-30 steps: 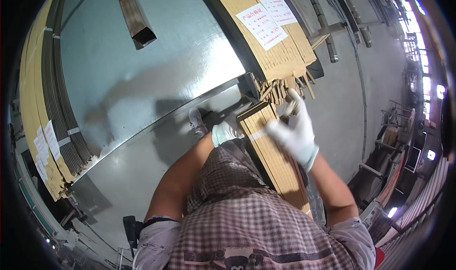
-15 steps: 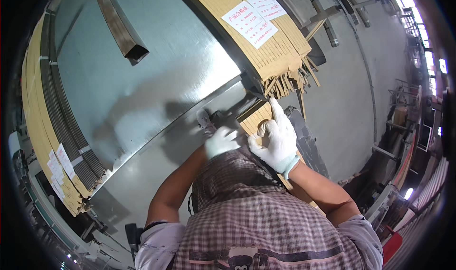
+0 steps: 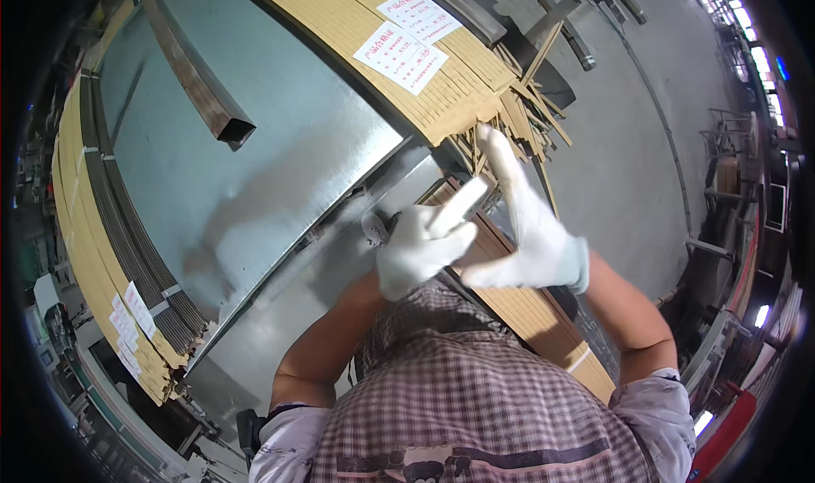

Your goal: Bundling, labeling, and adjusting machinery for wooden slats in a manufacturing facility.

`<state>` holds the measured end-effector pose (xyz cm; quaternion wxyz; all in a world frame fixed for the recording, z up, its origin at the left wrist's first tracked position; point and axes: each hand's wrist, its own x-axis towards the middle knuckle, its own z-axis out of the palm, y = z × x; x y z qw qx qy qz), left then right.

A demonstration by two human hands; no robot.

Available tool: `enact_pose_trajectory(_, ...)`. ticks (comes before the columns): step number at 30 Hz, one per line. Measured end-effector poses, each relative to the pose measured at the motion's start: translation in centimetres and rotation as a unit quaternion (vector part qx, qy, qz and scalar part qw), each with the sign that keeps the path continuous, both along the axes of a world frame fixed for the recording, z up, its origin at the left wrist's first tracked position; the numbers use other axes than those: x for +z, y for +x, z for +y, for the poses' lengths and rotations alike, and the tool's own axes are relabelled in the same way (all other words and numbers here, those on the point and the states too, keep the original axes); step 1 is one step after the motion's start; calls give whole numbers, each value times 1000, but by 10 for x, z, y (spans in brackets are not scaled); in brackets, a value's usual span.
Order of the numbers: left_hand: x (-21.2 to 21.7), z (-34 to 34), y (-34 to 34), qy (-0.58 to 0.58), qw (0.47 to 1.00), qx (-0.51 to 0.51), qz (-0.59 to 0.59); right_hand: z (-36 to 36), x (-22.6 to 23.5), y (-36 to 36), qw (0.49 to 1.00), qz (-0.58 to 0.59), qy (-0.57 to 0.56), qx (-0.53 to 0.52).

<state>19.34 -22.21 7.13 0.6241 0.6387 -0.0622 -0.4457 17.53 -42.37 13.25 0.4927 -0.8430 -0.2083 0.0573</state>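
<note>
As bundle of strips (image 3: 536, 315) lies under right hand (image 3: 542, 244), long axis upper left to lower right, that hand is nearer, thumb and fingers spread apart; left hand (image 3: 418, 250) at bundle's left side, half curled, too blurred to tell if gripping.

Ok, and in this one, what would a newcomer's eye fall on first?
Probably the white-gloved left hand and spread right hand at the centre, by a bundle of tan strips. Then the large shiny metal sheet at upper left with a square tube on it, and white labels on the tan stack at top centre.
</note>
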Motion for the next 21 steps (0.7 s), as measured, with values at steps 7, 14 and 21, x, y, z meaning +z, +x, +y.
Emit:
enact_pose_trajectory(7, -28, -24, 14, 179, 748, 72, -635, 27, 59, 50, 834, 164, -496, 180)
enact_pose_trajectory(14, -18, -24, -2, 178, 870, 108, -447, 20, -39, 60, 835, 151, -513, 130)
enact_pose_trajectory(21, -10, -22, -7, 184, 791, 20, -584, -27, -76, 49, 897, 148, -416, -2)
